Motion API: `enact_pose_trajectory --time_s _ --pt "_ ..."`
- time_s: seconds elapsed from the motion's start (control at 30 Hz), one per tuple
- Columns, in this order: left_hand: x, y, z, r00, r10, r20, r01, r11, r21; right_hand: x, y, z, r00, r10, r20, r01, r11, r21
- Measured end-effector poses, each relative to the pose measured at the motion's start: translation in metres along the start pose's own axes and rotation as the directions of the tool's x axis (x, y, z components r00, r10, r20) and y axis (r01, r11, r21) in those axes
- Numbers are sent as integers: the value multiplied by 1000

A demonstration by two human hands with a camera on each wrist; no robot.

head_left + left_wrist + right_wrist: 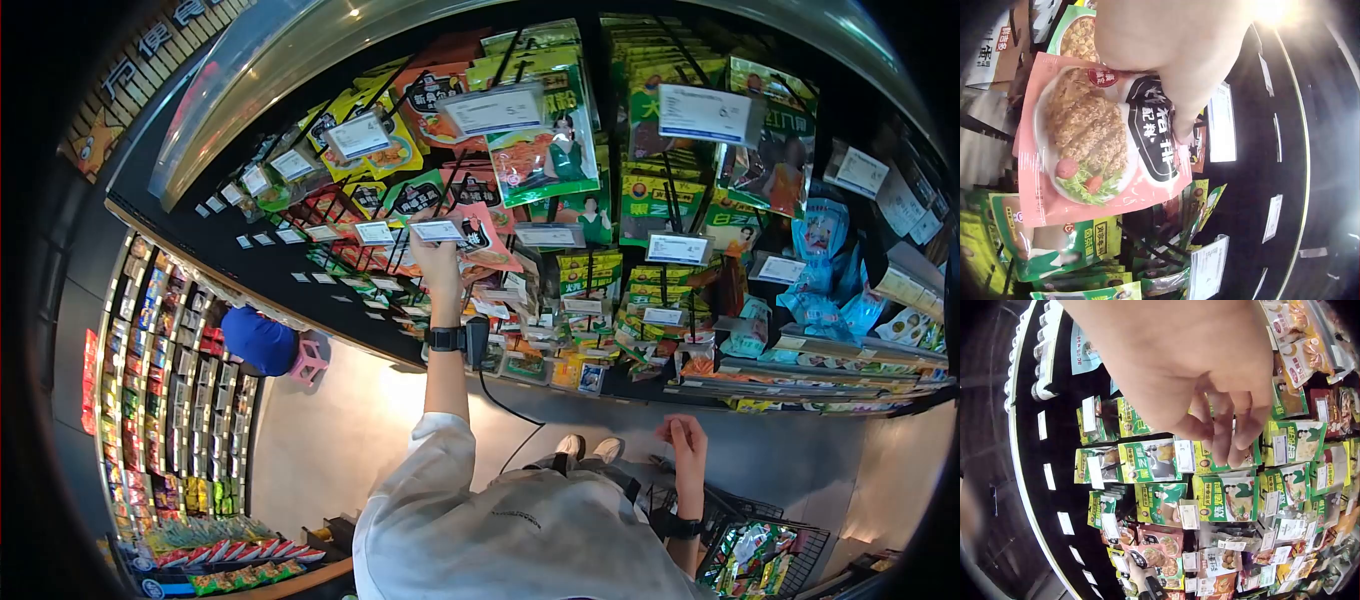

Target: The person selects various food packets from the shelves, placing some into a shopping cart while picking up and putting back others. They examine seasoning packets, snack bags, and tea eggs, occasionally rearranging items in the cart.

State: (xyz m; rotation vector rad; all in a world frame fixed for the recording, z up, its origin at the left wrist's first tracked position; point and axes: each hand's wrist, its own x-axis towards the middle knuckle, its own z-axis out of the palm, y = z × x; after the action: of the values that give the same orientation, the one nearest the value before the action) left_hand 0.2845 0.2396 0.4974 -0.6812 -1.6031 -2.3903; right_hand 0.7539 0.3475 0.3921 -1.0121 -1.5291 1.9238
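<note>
My left hand (437, 265) reaches up to the hanging packets and pinches the top edge of a pink seasoning packet (1157, 156) with a fried cutlet pictured on it. Part of that edge is hidden by the hand. Behind it, a green packet (1077, 37) shows a dish of diced food. A price tag (436, 231) overlaps the fingers in the head view. Down beside the body, my right hand (686, 445) hangs with loosely curled fingers and holds nothing. In the right wrist view, its fingers overlap the distant green packets (1225, 499).
Rows of packets hang from hooks, with price tags (705, 113) projecting in front. A cart or basket (800, 560) with packets stands at lower right. A dark cable (510, 410) hangs near the left forearm. Someone in blue (258, 340) is by a pink stool (310, 358) at left.
</note>
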Motion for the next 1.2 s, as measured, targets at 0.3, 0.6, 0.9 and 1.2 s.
enact_pose_trajectory --time_s 0.3,0.6,0.9,1.2 --pt "2 3 -7 992 -120 44 124 987 -100 42 -16 35 950 -28 311 25 1000 14" --pt "14 -29 -23 986 -72 150 95 983 -155 73 -73 153 850 -264 457 382 904 -189" --pt "27 -4 -27 915 -165 369 218 970 -108 129 -105 308 767 -614 186 630 776 -38" --pt "59 -18 -21 888 20 460 17 997 -75 186 -104 332 847 -514 135 526 846 -81"
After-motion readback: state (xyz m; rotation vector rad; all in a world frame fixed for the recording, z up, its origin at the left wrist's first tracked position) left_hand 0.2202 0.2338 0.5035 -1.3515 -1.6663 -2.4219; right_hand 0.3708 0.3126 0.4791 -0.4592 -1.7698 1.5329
